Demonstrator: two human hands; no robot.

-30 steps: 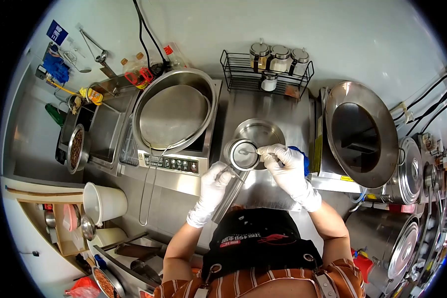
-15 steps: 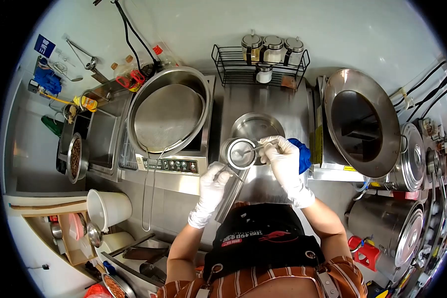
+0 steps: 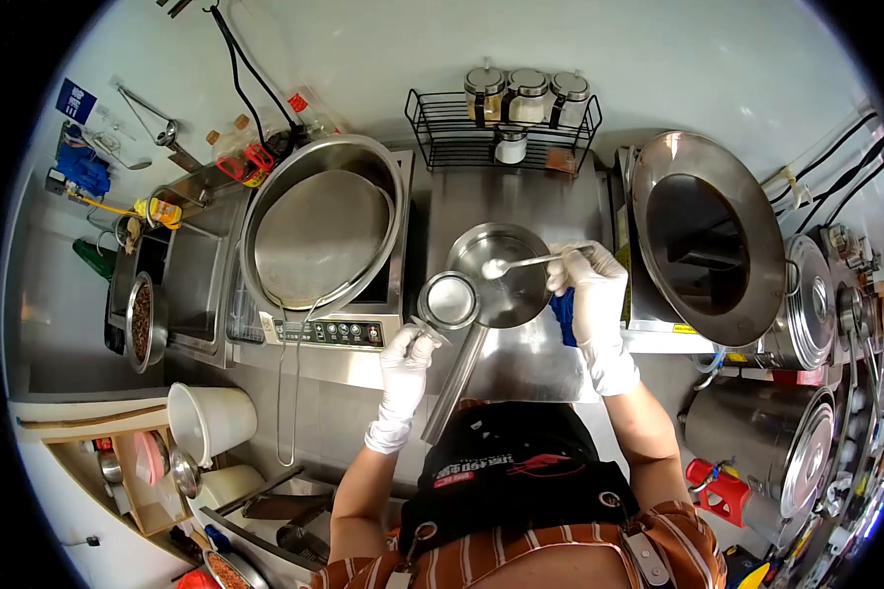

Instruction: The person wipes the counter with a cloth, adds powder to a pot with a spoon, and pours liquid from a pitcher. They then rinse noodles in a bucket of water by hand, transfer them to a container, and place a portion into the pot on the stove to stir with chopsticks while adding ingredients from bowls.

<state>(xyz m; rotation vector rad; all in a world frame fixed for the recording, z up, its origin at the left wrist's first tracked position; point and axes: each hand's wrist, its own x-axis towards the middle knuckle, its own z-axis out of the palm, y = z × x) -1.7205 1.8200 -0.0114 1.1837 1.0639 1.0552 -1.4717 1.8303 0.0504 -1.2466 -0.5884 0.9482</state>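
My right hand (image 3: 589, 280), in a white glove, pinches the handle of a small metal spoon (image 3: 532, 261). White powder fills the spoon's bowl, which hangs over a steel saucepan (image 3: 535, 309). At the pan's left side is a small round jar (image 3: 449, 300) with a shiny metal rim; its contents are hard to make out. My gloved left hand (image 3: 410, 353) is closed at the jar's near edge, on a thin clear piece that looks like its handle. The saucepan's long handle (image 3: 459, 388) points toward my black apron.
A wide steel pot with a round strainer (image 3: 321, 236) sits on the induction cooker at left. At right stands a large wok (image 3: 776, 304) holding dark liquid. Behind the saucepan, a black wire rack (image 3: 422, 133) bears several jars. A blue cloth (image 3: 562, 316) lies near my right wrist.
My right hand has lifted the spoon out of the jar and moved it up over the saucepan, now with white powder on it. The jar has shifted slightly left.
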